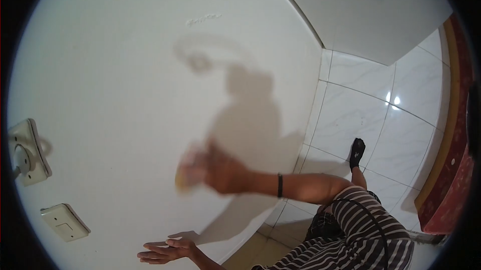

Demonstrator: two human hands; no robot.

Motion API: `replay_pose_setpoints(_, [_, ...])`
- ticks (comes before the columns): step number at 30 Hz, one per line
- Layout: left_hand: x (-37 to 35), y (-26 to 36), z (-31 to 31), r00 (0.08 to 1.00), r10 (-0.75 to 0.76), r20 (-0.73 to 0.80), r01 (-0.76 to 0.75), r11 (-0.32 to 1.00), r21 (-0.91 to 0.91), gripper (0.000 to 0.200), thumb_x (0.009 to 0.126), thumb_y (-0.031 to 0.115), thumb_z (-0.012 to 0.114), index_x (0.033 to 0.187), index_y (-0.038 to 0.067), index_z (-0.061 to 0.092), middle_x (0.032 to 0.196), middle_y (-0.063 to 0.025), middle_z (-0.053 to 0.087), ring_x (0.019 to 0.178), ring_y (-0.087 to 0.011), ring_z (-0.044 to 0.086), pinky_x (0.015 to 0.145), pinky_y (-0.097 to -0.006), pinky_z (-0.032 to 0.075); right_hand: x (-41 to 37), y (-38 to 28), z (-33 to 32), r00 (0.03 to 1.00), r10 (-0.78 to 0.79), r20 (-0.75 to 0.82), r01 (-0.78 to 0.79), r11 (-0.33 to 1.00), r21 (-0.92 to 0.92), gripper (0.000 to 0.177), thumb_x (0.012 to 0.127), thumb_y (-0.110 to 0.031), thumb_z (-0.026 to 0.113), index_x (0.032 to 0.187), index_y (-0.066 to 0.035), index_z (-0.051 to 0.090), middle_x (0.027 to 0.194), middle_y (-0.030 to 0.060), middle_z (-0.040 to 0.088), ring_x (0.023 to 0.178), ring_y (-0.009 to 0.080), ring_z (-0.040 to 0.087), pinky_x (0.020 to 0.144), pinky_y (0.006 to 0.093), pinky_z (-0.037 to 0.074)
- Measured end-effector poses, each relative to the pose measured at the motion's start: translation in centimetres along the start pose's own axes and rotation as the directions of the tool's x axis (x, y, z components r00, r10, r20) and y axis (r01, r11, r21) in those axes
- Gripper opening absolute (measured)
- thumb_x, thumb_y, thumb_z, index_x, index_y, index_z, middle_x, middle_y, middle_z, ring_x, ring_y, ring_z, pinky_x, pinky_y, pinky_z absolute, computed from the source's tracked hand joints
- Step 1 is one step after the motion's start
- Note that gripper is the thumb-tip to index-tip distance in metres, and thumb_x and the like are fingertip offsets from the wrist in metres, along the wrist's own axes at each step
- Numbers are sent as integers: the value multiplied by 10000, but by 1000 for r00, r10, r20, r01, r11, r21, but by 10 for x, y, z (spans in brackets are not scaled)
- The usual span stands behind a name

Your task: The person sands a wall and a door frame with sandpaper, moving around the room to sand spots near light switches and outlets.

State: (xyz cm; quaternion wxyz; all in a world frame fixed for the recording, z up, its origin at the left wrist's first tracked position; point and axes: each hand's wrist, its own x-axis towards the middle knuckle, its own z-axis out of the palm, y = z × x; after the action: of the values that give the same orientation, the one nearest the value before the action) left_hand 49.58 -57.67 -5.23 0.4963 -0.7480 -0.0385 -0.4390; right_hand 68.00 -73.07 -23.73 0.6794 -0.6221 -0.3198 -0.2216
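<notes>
My right hand [225,172], with a dark band at its wrist, is closed round a blurred pinkish thing with a yellow edge [188,174]. It is in front of the white wall [125,94]; motion blur hides the held thing's kind and whether it touches the wall. My left hand [168,252] is low in the view, fingers stretched out, at the wall and holding nothing. A short streak of rough white marks [203,19] shows on the wall, away from both hands.
A socket plate with a plug [22,157] and a switch plate [65,222] are on the wall at left. White floor tiles [350,114] lie to the right, with my dark-covered foot [357,152] on them. A red patterned piece [446,205] edges the far right.
</notes>
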Motion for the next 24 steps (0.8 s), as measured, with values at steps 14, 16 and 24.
replay_pose_setpoints(14, [23, 55, 8, 971, -206, 123, 198, 977, 79, 707, 1074, 522, 278, 1634, 98, 198, 1717, -146, 27, 1581, -354, 14, 1200, -638, 9, 49, 124, -69, 651, 432, -624, -501, 862, 75, 453, 1023, -121, 485, 1448, 35, 488, 1528, 193, 479, 1483, 435, 328, 1192, 671, 137])
replay_pose_setpoints(16, [37, 78, 15, 975, -180, 127, 171, 982, 81, 699, 1075, 501, 285, 1632, 88, 200, 1716, -151, 40, 1583, -348, 17, 1198, -637, -1, 43, 108, -58, 698, 409, -588, -473, 880, 50, 463, 1014, -105, 493, 1450, 52, 475, 1551, 198, 449, 1484, 471, 302, 1186, 683, 143])
replay_pose_setpoints(24, [43, 94, 15, 991, -102, 91, 101, 995, 11, 692, 1068, 484, 316, 1617, 68, 255, 1705, -180, 102, 1584, -341, 42, 1221, -557, -40, -21, 19, -1, 992, -117, 37, 111, 984, 140, 410, 926, -257, 663, 1335, -272, 650, 1421, -122, 576, 1354, 148, 516, 1195, 644, 237])
